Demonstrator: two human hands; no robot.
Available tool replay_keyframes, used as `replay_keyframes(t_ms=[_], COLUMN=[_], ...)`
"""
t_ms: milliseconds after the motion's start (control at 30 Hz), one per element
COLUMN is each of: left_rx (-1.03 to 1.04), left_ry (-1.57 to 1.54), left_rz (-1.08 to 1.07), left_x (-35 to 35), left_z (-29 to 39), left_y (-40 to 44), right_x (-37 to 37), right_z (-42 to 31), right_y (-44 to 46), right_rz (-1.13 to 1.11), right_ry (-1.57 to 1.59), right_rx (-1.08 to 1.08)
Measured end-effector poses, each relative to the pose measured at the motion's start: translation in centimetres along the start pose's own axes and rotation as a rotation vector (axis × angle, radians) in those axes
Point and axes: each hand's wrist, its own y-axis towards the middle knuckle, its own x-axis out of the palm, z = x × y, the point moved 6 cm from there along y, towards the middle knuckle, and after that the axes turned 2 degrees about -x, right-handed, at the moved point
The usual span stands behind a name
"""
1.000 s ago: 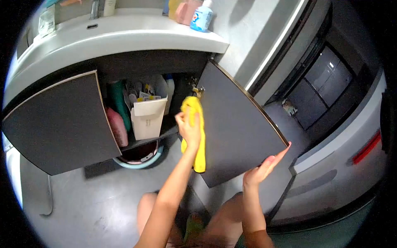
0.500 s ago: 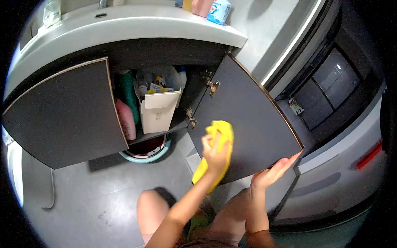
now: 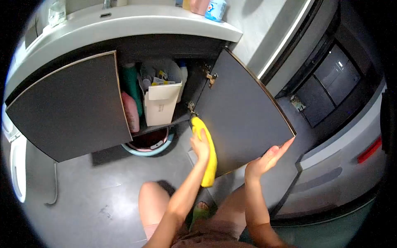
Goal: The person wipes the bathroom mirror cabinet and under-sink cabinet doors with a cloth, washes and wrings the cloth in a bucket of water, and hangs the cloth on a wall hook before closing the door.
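My left hand point(image 3: 200, 146) grips a yellow cloth point(image 3: 210, 161) and presses it to the inner face of the right cabinet door point(image 3: 244, 111), close to the lower hinge point(image 3: 191, 108). The cloth hangs down along the hinge side of that door. My right hand point(image 3: 261, 164) holds the door at its lower outer corner, thumb towards the inner face and fingers along the edge. The door stands swung open. Inside the cabinet are a white box point(image 3: 161, 105) with small items in it, a pink bottle point(image 3: 130, 112) and a green bottle point(image 3: 131, 87).
The left cabinet door point(image 3: 72, 109) stands partly open. Below the cabinet, a light-blue basin point(image 3: 147, 153) sits on the grey floor point(image 3: 95, 202). Above is a white sink counter point(image 3: 157, 22) with a blue container point(image 3: 215, 10). A dark doorway lies to the right.
My left hand has moved the cloth left towards the hinge side of the door. My right hand stays at the door's corner, and the view has shifted slightly.
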Motion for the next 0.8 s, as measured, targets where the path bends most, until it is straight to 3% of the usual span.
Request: replay_keyframes(t_ms=[67,167,300,367,433,567,633,800], left_rx=[0.103,0.226,-0.033,0.055,0.203,0.335,0.434,0.572], left_ry=[-0.101,-0.099,0.060,0.040,-0.013,-0.157,-0.173,-0.312], left_rz=[0.024,0.157,0.116,0.030,0.169,0.058,0.034,-0.103], left_x=[-1.4,0.7,0.5,0.9,0.1,-2.8,-4.7,-8.0], left_z=[3.5,1.2,-1.5,-3.4,-2.7,2.7,7.2,15.8], left_y=[-3.4,1.9,5.8,4.5,-1.1,-10.6,-13.1,-13.9], right_x=[0.2,0.1,0.1,0.2,0.3,-0.1,0.7,2.7], right_z=[0.0,-0.2,-0.1,-0.2,-0.8,3.1,3.9,1.4], right_y=[-0.2,0.1,-0.4,-0.3,0.0,-1.0,-1.7,-3.9], right_rz=[-0.003,0.000,-0.026,-0.028,-0.062,-0.104,-0.228,-0.395], right_ry=[0.046,0.016,0.020,0.083,0.059,0.332,0.700,0.801], right_rx=[0.015,-0.005,-0.008,0.008,0.008,0.143,0.323,0.364])
